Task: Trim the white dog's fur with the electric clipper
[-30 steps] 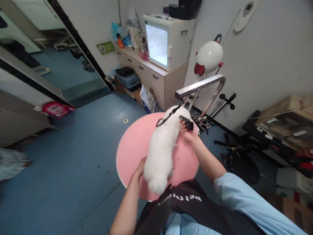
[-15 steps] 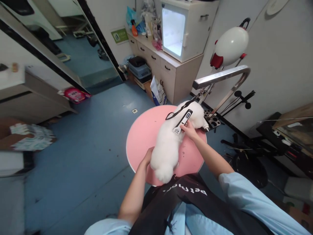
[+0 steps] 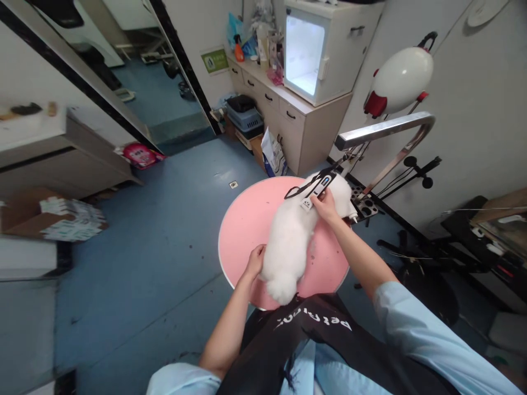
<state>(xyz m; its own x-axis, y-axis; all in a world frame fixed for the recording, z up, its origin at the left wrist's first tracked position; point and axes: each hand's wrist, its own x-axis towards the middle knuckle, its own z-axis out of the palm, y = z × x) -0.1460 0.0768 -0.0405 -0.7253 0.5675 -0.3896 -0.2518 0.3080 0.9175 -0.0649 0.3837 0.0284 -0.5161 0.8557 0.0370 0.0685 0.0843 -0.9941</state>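
A fluffy white dog stands on a round pink grooming table, its rump toward me and its head at the far right. My right hand is closed around a black-and-white hair clipper, whose white head rests against the fur of the dog's back. A black strap lies over the dog near the clipper. At the dog's left flank is my left hand, fingers curled together against the fur; whatever they may grip is hidden. The dog's face and legs are mostly out of sight.
A metal arm rises beyond the table beside a perforated tool holder. A white dryer with red parts hangs near the wall. Drawers carry a lit cabinet. A pet carrier and a bag are on the floor side.
The view has swung slightly left. My left hand has come out from the dog's side and its fingers now show. The clipper has moved a little toward the dog's head.
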